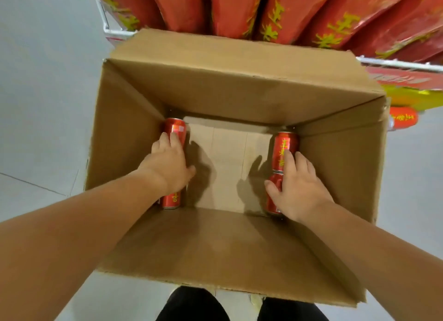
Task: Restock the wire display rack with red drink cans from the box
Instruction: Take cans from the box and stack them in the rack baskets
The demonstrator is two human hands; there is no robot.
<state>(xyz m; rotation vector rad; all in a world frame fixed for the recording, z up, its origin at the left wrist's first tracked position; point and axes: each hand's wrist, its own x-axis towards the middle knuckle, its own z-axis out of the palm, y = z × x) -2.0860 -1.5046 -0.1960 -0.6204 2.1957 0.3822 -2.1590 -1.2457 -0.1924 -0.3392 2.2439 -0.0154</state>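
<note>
An open cardboard box (pixel 235 85) stands on the floor below me. Red drink cans lie on their sides along its bottom. At the left wall are a far can (pixel 176 127) and a near can (pixel 170 200). My left hand (pixel 169 163) is laid over them, fingers on the far can. At the right wall lie another far can (pixel 285 145) and near can (pixel 273 204). My right hand (pixel 297 188) covers them, fingers on the far can and thumb against the near one. The white wire rack (pixel 405 65) stands just behind the box.
Large red packs with yellow lettering (pixel 282 16) fill the rack's top tier. One red can (pixel 404 121) lies lower in the rack at the right. Grey tiled floor surrounds the box. My dark trouser legs (pixel 191 306) are at its near edge.
</note>
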